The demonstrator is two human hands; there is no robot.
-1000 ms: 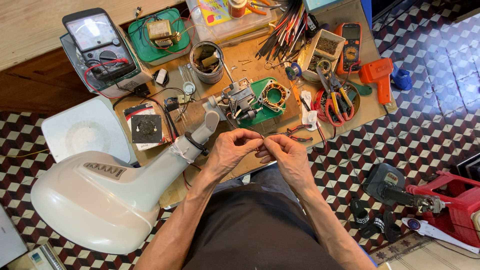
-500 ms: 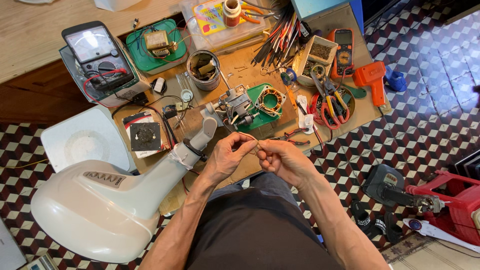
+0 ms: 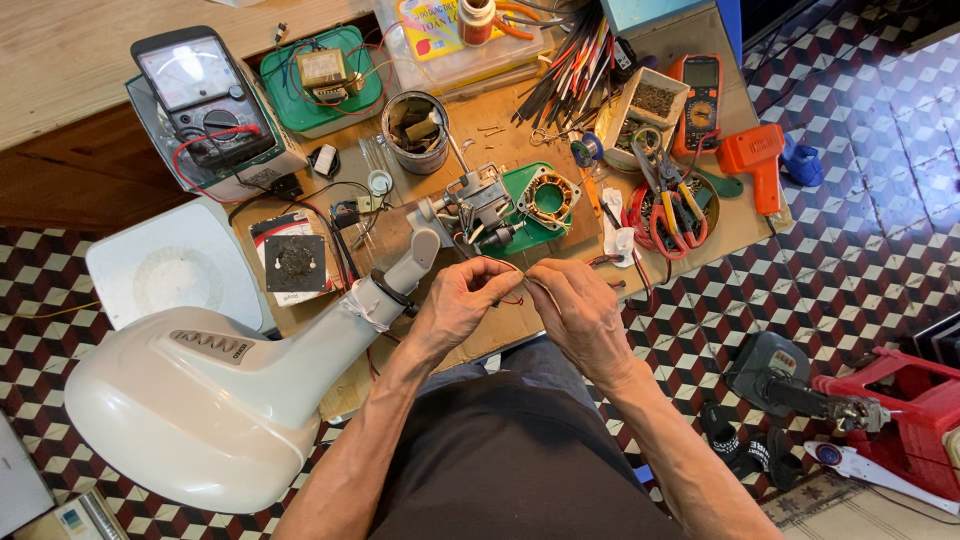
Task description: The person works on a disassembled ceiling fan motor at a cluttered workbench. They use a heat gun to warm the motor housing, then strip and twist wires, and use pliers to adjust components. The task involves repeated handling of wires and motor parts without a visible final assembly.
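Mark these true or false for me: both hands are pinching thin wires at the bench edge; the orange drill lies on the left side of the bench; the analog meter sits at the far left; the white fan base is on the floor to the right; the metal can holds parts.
1. Left hand and right hand pinch thin wires at the bench edge: true.
2. The orange drill lies on the left: false, it is on the right side.
3. The analog meter sits at the far left: true.
4. The white fan base is to the right: false, it is on the left.
5. The metal can holds parts: true.
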